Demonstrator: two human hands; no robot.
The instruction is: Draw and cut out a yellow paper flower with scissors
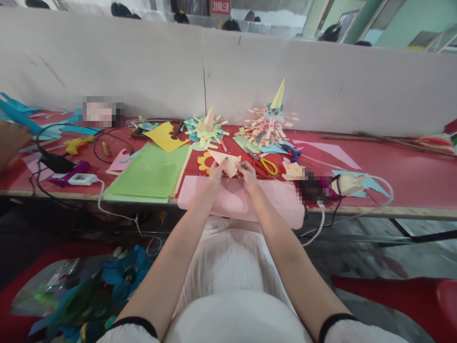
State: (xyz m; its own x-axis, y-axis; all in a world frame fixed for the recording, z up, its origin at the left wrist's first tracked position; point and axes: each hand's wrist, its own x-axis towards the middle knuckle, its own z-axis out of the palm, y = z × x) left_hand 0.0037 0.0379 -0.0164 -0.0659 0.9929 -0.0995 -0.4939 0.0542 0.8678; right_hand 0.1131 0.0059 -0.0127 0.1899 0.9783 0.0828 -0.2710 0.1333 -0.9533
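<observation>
A folded piece of peach paper (228,164) is held above the red table, in the middle of the view. My left hand (216,172) pinches its left side, and my right hand (247,172) has its fingers closed at its right edge. Below both hands lies a pink sheet (282,197) that hangs over the table's front edge. A yellow flower-shaped paper piece (203,163) is just left of my left hand. Scissors with yellow handles (267,165) rest to the right of my right hand.
Green sheets (144,171) lie left of the hands. Two paper cone decorations (209,126) (274,119) stand behind. Power strips with cables (71,176) (332,186) sit on both sides. A white partition (143,66) runs behind the table. Another person's hand (12,143) shows far left.
</observation>
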